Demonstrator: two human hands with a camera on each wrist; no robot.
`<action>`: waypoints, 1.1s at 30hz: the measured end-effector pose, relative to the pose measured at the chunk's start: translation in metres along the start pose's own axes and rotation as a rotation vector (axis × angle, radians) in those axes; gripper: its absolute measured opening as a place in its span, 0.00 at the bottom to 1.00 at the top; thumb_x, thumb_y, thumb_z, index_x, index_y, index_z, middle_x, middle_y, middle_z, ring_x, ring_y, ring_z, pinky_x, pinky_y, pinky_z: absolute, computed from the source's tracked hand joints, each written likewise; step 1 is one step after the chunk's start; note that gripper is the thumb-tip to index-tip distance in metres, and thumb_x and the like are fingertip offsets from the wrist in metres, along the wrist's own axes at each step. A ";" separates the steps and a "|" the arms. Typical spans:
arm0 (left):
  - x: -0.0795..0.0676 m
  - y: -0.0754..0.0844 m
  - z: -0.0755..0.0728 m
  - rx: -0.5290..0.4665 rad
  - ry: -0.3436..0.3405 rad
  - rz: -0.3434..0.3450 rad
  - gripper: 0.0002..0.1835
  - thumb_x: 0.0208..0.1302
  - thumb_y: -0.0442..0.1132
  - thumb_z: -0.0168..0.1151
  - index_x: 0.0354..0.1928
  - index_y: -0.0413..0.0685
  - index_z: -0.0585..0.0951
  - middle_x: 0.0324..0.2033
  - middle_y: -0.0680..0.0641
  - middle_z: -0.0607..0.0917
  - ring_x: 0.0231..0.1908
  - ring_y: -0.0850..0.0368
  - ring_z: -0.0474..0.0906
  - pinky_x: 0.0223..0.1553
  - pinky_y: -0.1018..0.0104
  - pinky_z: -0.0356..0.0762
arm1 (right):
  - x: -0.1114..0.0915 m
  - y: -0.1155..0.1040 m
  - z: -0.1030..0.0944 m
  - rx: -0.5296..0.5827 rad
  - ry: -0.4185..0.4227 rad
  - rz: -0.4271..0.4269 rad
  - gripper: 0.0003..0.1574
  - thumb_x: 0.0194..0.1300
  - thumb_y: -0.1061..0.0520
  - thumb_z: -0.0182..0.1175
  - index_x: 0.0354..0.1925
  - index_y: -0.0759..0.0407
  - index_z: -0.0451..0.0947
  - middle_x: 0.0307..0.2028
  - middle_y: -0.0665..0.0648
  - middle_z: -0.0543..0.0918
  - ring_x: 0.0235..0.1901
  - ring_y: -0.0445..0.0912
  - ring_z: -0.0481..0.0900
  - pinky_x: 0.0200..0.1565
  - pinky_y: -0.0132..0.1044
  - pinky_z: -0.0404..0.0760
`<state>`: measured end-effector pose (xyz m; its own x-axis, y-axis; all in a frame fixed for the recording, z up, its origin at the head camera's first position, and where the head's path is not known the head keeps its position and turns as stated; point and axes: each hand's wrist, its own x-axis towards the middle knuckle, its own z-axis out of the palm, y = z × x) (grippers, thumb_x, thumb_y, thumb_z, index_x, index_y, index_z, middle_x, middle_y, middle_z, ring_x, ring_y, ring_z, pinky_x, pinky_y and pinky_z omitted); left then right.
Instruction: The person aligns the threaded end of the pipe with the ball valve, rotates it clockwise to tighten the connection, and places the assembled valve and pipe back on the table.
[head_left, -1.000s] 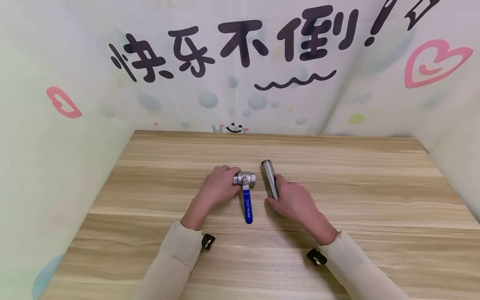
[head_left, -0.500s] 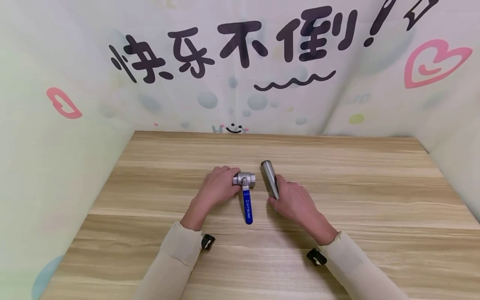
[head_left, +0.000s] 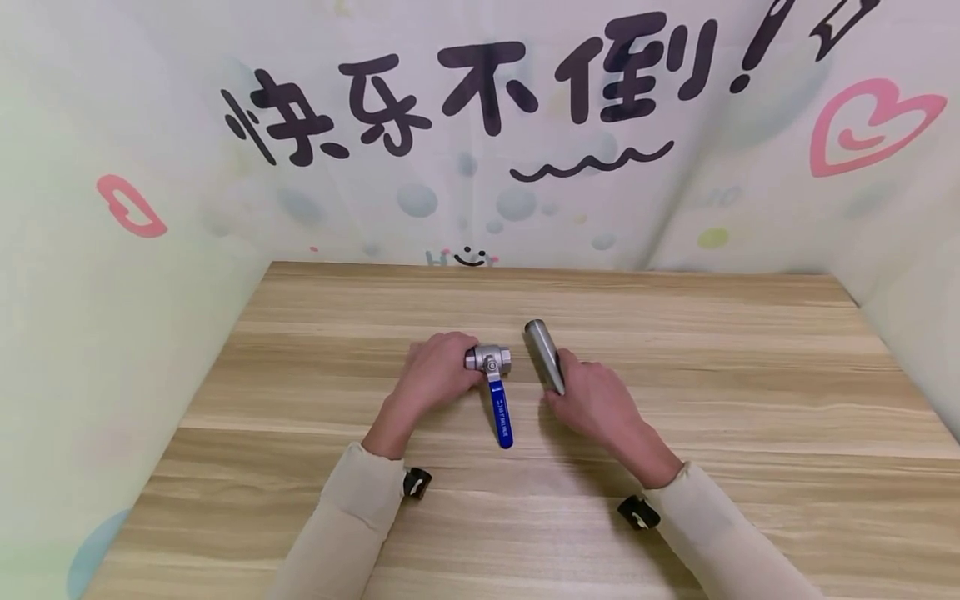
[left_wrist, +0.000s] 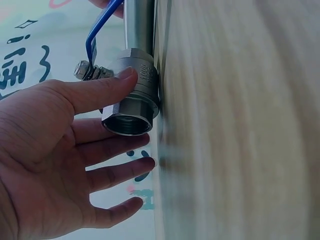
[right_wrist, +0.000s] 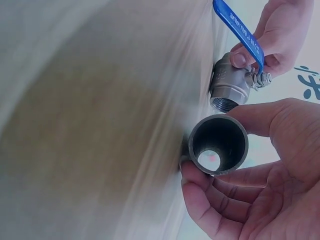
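A steel ball valve (head_left: 492,358) with a blue lever handle (head_left: 502,415) lies on the wooden table, its lever toward the person. My left hand (head_left: 438,371) pinches the valve's left end; in the left wrist view the thumb (left_wrist: 107,92) presses its body and the other fingers spread below. Its threaded opening (left_wrist: 129,124) faces that camera. Just right of the valve, my right hand (head_left: 596,400) grips a hollow steel pipe (head_left: 545,354) near its close end, far end angled to the left. In the right wrist view the pipe's open bore (right_wrist: 218,145) shows between thumb and fingers.
The wood-grain table (head_left: 300,517) runs back to a printed cloth wall (head_left: 420,217) with dark lettering and pink hearts. A black wrist camera (head_left: 639,512) sits at the right cuff, another wrist camera (head_left: 417,482) at the left.
The right hand and pipe have shifted slightly to the right. The valve's blue lever has swung a little to the right at its near end. The left hand keeps its hold.
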<state>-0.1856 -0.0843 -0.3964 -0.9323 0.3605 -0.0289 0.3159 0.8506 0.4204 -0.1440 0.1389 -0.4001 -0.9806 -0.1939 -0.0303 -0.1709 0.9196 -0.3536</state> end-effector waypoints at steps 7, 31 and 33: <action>0.002 0.003 -0.001 -0.041 0.013 -0.009 0.12 0.51 0.46 0.74 0.25 0.54 0.78 0.23 0.55 0.77 0.27 0.57 0.71 0.30 0.61 0.67 | 0.000 0.002 -0.006 0.027 -0.009 0.020 0.27 0.60 0.54 0.63 0.53 0.67 0.71 0.28 0.58 0.78 0.22 0.48 0.73 0.21 0.36 0.72; 0.006 0.004 0.001 -0.283 0.077 -0.053 0.22 0.52 0.38 0.71 0.51 0.49 0.83 0.45 0.45 0.83 0.46 0.50 0.77 0.51 0.55 0.74 | 0.007 0.013 -0.024 0.089 0.026 0.042 0.14 0.59 0.57 0.57 0.43 0.62 0.78 0.23 0.55 0.75 0.21 0.47 0.70 0.22 0.36 0.67; 0.006 0.003 0.001 -0.303 0.083 -0.049 0.24 0.52 0.37 0.71 0.54 0.50 0.83 0.49 0.45 0.83 0.49 0.49 0.77 0.54 0.54 0.74 | 0.008 0.015 -0.026 0.104 0.034 0.042 0.14 0.60 0.57 0.58 0.44 0.62 0.79 0.23 0.55 0.76 0.21 0.47 0.70 0.23 0.36 0.67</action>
<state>-0.1899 -0.0790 -0.3961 -0.9603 0.2788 0.0128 0.2148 0.7089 0.6718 -0.1574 0.1602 -0.3811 -0.9897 -0.1421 -0.0160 -0.1199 0.8858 -0.4482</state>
